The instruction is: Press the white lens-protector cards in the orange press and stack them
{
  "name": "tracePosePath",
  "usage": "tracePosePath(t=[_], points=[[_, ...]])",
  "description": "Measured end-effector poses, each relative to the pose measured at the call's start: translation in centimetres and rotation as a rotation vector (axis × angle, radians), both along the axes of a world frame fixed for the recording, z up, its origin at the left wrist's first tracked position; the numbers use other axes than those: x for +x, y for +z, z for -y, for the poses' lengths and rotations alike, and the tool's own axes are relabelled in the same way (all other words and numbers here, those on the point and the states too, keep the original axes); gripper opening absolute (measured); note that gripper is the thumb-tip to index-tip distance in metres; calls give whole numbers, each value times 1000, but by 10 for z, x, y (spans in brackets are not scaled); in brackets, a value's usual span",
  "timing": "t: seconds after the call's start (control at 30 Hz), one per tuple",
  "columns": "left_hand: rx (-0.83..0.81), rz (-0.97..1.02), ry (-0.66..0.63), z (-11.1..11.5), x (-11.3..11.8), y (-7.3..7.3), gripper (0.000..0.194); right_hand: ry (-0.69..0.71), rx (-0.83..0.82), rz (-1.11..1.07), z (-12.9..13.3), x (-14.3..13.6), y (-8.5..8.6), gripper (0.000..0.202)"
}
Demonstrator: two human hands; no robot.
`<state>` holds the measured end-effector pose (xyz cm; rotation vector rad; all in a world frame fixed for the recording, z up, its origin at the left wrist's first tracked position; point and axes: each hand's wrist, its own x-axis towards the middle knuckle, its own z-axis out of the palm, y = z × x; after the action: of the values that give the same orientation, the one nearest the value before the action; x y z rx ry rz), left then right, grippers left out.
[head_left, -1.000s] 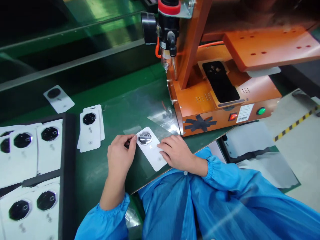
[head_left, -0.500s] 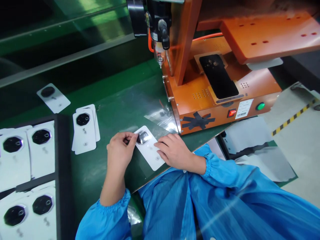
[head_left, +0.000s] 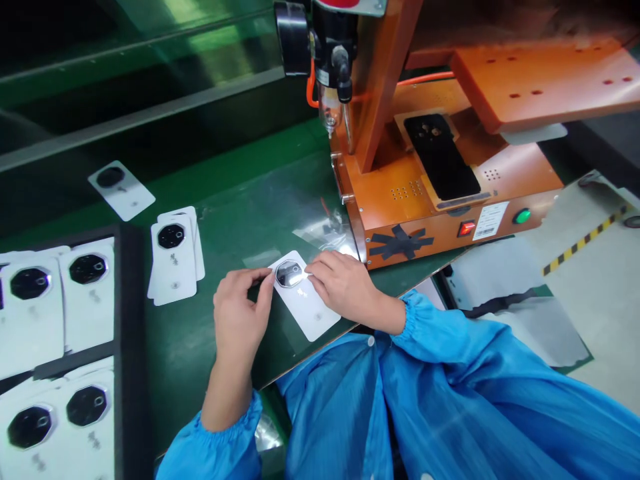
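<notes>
A white phone back cover [head_left: 313, 310] lies flat at a slant on the green bench, its shiny octagonal camera area [head_left: 290, 274] toward the far end. My left hand [head_left: 243, 310] is closed, thumb and index finger pinched at the cover's left edge beside the camera area. My right hand [head_left: 343, 283] rests over the cover's right side, fingertips pressed together at the rim of the camera area. Whatever lies between the right fingertips is too small to make out.
Left of my hands lie a small stack of covers [head_left: 174, 263] and a single cover [head_left: 121, 190]. A black tray [head_left: 123, 300] holds several more. At right stands an orange press [head_left: 415, 227] with a black phone-shaped fixture [head_left: 443, 157] on its bed.
My right fingertips have moved up and left along the cover to the camera rim. My left fingers stay at the left edge. The view has shifted slightly.
</notes>
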<state>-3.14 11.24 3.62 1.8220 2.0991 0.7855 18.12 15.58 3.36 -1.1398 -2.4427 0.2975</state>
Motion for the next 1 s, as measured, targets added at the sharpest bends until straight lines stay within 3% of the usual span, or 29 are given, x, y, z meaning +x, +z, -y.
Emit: tracePosePath(t=[0.17,0.27,0.53,0.83,0.93,1.0], points=[[-11,-136,-20,-2,11,-11,46,23,7,13,9,3,-14,17],[-6,-111,-15,-3,13,-12,43,26,0,-4,10,2,-19,17],[13,-4,-49,-1,11,-10,33,13,-46,-63,7,1,-21,17],[26,-111,-174,5,8,-14,49,4,-55,-77,5,-1,-28,19],[2,-201,-153,8,8,-11,51,27,-77,-163,6,0,-18,20],[19,-293,-181,10,9,-8,50,57,-137,-324,18,10,2,19]])
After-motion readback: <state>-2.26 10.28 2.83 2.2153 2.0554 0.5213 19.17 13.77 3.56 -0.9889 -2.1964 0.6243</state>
